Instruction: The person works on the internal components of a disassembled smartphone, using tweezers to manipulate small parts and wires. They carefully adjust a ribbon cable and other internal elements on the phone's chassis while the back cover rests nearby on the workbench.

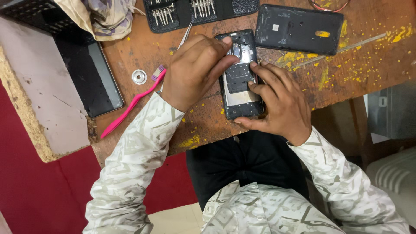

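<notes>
An opened black phone [239, 82] lies back-up on the worn wooden table [346, 73], its insides showing. My left hand [195, 69] rests over its upper left part, fingers bent onto the top of the phone near the camera. My right hand [281, 104] grips the phone's right edge and lower corner, thumb and fingers pressing on the inner plate. A thin metal tool [185, 35] sticks out behind my left hand; whether that hand holds it cannot be told.
The phone's removed black back cover [299, 28] lies at the upper right. A black case of small screwdriver bits [190, 12] sits at the top. A pink toothbrush [134, 102], a small round metal piece [139, 76], a dark tablet [89, 73] and a crumpled cloth [104, 17] lie left.
</notes>
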